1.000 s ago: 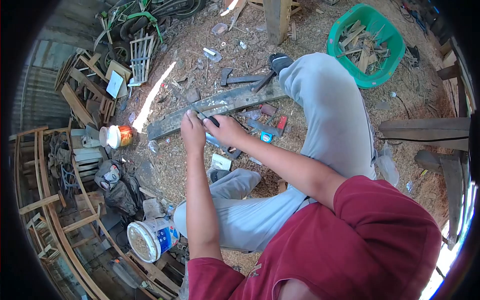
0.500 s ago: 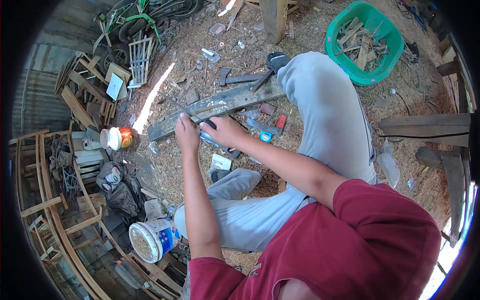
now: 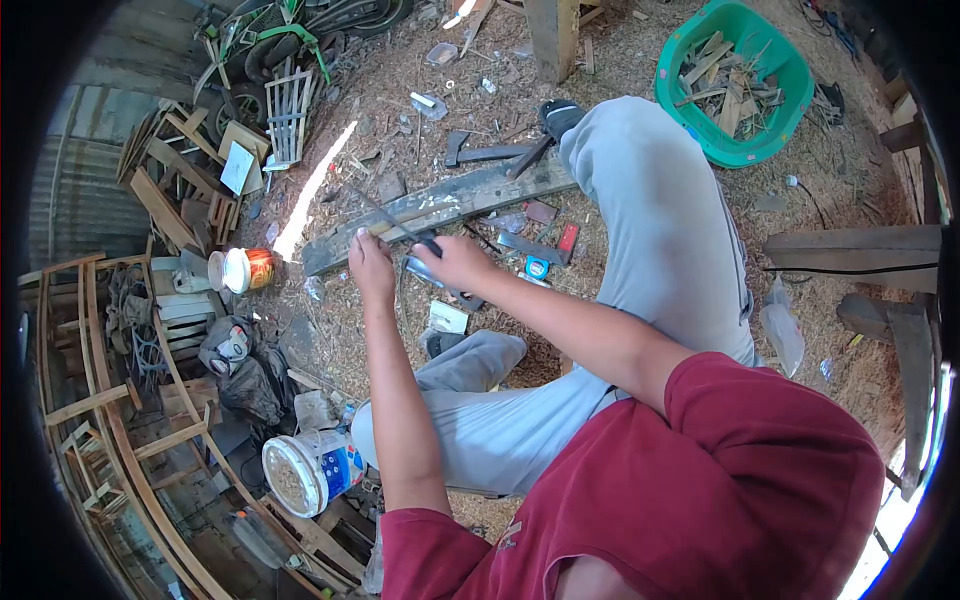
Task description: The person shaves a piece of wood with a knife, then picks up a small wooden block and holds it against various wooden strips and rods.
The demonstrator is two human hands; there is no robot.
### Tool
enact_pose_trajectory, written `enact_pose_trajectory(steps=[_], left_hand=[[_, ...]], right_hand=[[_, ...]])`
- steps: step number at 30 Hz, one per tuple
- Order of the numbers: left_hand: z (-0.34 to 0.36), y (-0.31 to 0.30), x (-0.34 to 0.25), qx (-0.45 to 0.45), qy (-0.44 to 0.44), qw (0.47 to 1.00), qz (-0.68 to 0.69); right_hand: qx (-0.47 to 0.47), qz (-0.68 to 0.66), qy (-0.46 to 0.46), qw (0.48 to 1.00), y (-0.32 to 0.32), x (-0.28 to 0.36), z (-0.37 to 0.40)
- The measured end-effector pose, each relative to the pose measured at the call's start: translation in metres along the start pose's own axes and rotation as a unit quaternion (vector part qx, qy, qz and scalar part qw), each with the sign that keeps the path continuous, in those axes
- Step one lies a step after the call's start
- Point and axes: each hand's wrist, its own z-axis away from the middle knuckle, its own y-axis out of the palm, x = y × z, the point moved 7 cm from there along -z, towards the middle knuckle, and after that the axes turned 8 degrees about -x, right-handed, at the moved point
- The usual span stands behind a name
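Observation:
My right hand [image 3: 455, 262] is closed around the black handle of a narrow metal-bladed tool [image 3: 378, 208], whose blade points away to the upper left. Close beside it, my left hand [image 3: 372, 266] has its fingers pinched at the near end of a thin light wooden strip [image 3: 412, 226]. The blade crosses over this strip. Both hands are at the near edge of a worn grey plank [image 3: 335, 250] lying on the ground. Partly hidden under my right wrist is a shiny metal tool [image 3: 421, 270]. A blue tape measure [image 3: 537, 267] lies right of that hand.
An axe [image 3: 490, 154] lies beyond the plank, near my shoe [image 3: 560, 117]. A green tub [image 3: 735, 158] holds wood scraps at the upper right. Left stand an orange-labelled container [image 3: 250, 270], a white bucket [image 3: 312, 475] and wooden frames [image 3: 120, 430]. Shavings cover the ground.
The view has shifted slightly, so the surroundings sit a little further right. The blade has moved a little against the strip; both hands keep their holds.

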Motion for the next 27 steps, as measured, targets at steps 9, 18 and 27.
enact_pose_trajectory(steps=[9, 18, 27], left_hand=[[-0.007, 0.003, -0.005, 0.010, 0.000, 0.999, -0.034], [-0.010, -0.002, 0.001, -0.005, 0.028, 0.999, -0.024], [-0.002, 0.002, -0.020, 0.040, 0.084, 0.977, -0.194]], right_hand=[[0.007, -0.006, -0.063, 0.998, -0.004, 0.027, 0.006], [0.036, 0.020, -0.028, 0.999, -0.012, 0.023, 0.006], [0.020, -0.006, -0.019, 1.000, -0.009, 0.001, -0.003]])
